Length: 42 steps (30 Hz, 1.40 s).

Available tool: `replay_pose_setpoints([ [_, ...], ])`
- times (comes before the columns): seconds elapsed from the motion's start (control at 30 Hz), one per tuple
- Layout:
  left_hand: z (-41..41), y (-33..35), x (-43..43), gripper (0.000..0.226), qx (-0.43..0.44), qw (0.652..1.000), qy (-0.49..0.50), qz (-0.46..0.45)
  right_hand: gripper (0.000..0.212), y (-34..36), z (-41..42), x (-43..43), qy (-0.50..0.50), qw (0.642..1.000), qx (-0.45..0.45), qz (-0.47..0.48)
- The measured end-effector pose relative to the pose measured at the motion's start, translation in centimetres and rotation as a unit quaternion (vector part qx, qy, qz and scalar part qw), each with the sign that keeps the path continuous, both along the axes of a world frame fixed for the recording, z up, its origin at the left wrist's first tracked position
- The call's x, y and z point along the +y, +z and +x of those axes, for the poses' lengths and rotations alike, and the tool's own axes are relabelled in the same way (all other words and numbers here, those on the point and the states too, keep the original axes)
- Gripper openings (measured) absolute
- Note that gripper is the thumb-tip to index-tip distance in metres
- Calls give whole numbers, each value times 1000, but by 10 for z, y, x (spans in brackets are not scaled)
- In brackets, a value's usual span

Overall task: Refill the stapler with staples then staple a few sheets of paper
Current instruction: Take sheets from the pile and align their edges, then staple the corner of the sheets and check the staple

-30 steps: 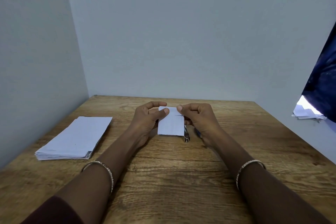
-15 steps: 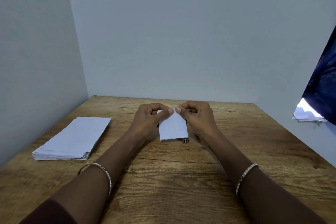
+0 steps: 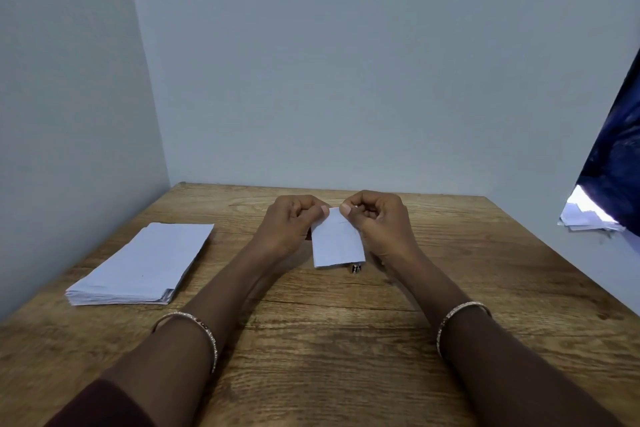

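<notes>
Pale grey-blue walls close in a wooden desk [image 3: 346, 357], and the work sits at its middle, well apart from a stack of paper [image 3: 138, 263] lying flat to the left. The left hand [image 3: 287, 229] and right hand [image 3: 381, 222] each pinch the far edge of the small sheets [image 3: 337, 246], thumb against curled fingers [image 3: 323, 210], one hand at each top corner. This probably keeps the sheets squared while a faint mark near that edge, possibly a staple, is checked. The sheets' long axis runs from the pinched far edge towards the person, leaning slightly left at the top, with the near edge hanging low over the desk. Only a metal end of the stapler [image 3: 356, 268] shows, under the near right corner, so its heading cannot be told.
</notes>
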<state>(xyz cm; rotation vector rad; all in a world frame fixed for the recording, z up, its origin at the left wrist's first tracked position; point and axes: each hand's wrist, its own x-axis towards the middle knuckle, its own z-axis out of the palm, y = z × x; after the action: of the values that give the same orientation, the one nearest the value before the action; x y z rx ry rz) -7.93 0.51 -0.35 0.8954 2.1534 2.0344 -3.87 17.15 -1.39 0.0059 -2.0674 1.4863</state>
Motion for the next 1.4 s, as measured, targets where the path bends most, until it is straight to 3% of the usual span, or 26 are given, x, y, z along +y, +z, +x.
replay_pose_setpoints([
  [0.17, -6, -6, -3, 19, 14, 998, -16, -54, 15, 4, 3, 1, -51, 998, -2, 37],
  [0.33, -8, -6, -2, 25, 11, 999, 15, -49, 16, 10, 5, -1, -82, 996, 8, 27],
  [0.53, -5, -5, -10, 50, 46, 972, 227, -30, 7, 14, 8, 14, -126, 990, 55, 27],
  [0.73, -1, 9, -8, 61, -202, 976, 80, 32, 7, 17, 9, 2, -108, 985, 123, 48],
  [0.87, -1, 12, -9, 43, -287, 955, 36, 66, 10, 14, 11, -8, -52, 982, 139, 121],
  [1.0, -6, 11, -12, 21, -312, 943, 37, 109, 16, 11, 12, -11, -34, 981, 117, 149],
  [1.17, -11, 5, -14, 16, -295, 947, 50, 114, 17, 6, 10, -9, -73, 976, 64, 193],
  [1.23, -13, 2, -15, 15, -272, 953, 70, 112, 17, 5, 11, -12, -111, 961, -5, 253],
  [1.3, -15, -2, -16, 14, -252, 957, 88, 116, 32, 3, 12, -16, -141, 934, -97, 315],
  [1.4, -17, -4, -15, 14, -242, 958, 93, 124, 43, -2, 11, -23, -171, 887, -156, 400],
])
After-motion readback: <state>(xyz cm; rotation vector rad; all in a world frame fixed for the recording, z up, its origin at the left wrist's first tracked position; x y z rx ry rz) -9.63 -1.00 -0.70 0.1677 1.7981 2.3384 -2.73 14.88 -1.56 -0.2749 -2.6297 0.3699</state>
